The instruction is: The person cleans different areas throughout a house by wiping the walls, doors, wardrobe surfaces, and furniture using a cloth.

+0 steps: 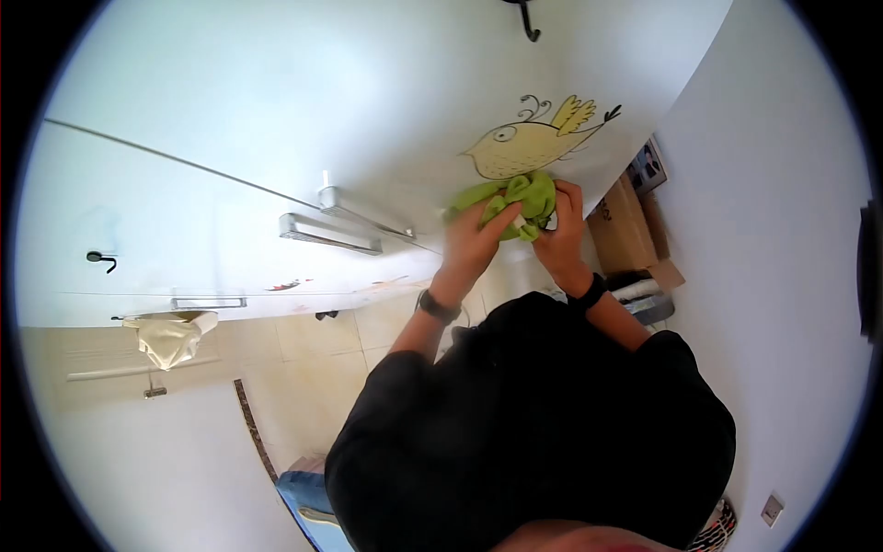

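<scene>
A bright green cloth (529, 195), bunched and folded, is between my two hands in front of a white cabinet door. My left hand (471, 247) is closed on its left side, slightly blurred. My right hand (563, 237) grips the right side, fingers curled round the edge. A small pale patch, perhaps a label, shows on the cloth near my left fingertips. Just above the cloth is a yellow bird picture (529, 149) on the door; whether the cloth touches the door I cannot tell.
Metal handles (331, 235) project from the cabinet doors left of my hands. Black hooks (531, 26) are fixed above and far left. An open cardboard box (625, 225) stands at right by the wall. A cream cloth bag (172, 339) hangs at far left.
</scene>
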{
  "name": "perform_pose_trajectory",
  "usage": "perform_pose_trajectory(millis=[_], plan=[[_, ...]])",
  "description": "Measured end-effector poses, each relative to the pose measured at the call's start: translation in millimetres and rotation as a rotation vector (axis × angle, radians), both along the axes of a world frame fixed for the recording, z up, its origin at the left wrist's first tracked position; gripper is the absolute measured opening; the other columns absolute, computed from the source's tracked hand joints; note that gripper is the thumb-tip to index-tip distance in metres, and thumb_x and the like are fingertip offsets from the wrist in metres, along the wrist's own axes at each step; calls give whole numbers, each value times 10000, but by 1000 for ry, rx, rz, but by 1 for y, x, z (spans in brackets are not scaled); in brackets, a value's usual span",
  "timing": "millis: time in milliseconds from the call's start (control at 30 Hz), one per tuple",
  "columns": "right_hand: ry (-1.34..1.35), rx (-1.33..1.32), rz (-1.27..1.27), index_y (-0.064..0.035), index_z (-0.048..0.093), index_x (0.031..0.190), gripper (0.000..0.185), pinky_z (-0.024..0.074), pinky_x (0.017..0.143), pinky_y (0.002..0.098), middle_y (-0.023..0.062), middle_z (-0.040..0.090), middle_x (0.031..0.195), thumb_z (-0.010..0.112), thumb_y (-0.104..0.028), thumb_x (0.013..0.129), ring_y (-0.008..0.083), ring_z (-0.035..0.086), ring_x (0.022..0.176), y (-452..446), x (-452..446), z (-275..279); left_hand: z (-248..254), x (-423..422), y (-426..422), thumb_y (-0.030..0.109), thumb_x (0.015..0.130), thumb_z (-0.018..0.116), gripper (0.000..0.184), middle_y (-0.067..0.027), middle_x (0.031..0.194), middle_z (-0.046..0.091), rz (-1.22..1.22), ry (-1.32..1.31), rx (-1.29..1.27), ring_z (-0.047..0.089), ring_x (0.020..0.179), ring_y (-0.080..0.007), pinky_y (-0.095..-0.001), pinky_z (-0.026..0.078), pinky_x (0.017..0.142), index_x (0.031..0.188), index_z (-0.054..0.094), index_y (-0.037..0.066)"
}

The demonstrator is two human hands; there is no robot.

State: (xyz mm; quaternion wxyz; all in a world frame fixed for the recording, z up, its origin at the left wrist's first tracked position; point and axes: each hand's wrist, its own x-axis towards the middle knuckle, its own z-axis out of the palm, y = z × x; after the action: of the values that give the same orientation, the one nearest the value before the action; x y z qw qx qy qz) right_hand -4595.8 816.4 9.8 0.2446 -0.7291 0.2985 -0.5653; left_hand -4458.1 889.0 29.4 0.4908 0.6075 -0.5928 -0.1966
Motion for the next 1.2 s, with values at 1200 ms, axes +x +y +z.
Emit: perform_pose_trajectory(millis=[1200], plan=[[-99,-384,-126,-50,612,1083,440,411,882,407,147,530,1147,785,-102,681,327,490,1038,4,64,42,39,22,16,-100,678,604,443,-180,1058,591,292,-282,-631,569,987,-372,-415,479,881,1065,686,99]])
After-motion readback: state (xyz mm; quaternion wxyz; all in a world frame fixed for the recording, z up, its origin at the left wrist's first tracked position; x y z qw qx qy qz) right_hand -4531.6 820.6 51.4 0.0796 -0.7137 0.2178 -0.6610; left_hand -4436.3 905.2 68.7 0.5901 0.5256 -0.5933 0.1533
